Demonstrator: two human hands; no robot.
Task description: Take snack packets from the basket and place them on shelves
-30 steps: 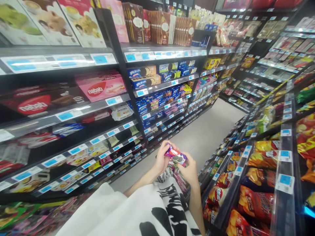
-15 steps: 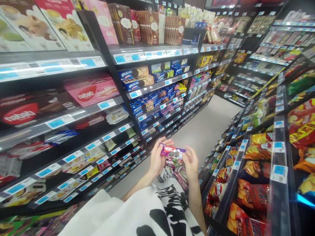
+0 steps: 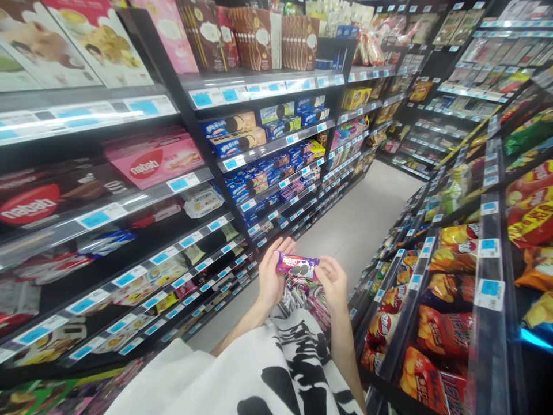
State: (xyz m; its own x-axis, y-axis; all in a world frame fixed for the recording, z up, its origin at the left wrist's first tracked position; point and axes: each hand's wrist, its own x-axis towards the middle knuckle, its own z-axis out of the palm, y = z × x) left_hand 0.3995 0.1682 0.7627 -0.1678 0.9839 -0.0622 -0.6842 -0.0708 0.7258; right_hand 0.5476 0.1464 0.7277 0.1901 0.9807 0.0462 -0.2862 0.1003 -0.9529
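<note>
Between my two hands is a small purple cookie packet (image 3: 298, 266) with a red brand patch and dark round sandwich cookies printed on it. My left hand (image 3: 271, 274) supports its left end, the fingers lying behind it and partly hidden. At the right end, my right hand (image 3: 332, 278) pinches the wrapper between thumb and fingers. Just below the packet, close to my body, several shiny wrapped packets (image 3: 309, 297) show in silver, green and pink; what holds them is hidden by my hands and the black-and-white clothing (image 3: 276, 363).
A tall black shelf (image 3: 190, 121) with boxed biscuits runs along the left. Blue cookie boxes (image 3: 242, 141) stand midway. On the right, sloping racks hold chip bags (image 3: 444, 328). A grey floor aisle (image 3: 358, 199) leads forward between them.
Both hands and the cookie packet have shifted slightly left in view, and the packet's right end is tilted a little differently. My grip stays on both ends.
</note>
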